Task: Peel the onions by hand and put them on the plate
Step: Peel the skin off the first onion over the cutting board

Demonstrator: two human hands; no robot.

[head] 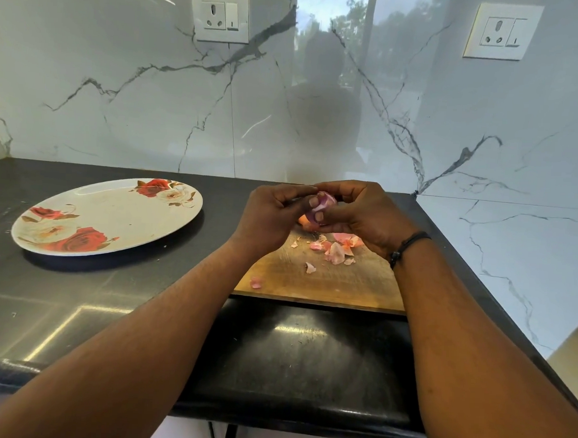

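Head view shows me the wooden board, with the rose plate well left of it. Above the board my left hand and right hand both pinch the onion. Wet, half-peeled, it could squirt loose among the skin scraps.

purple onion, white plate with red roses, black counter

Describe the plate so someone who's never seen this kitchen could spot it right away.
Start at the dark countertop below the marble wall. On its left part, left of the wooden cutting board where both hands hold an onion, lies the plate. It is the only dish there: round, white, printed with red roses, and no onion on it.
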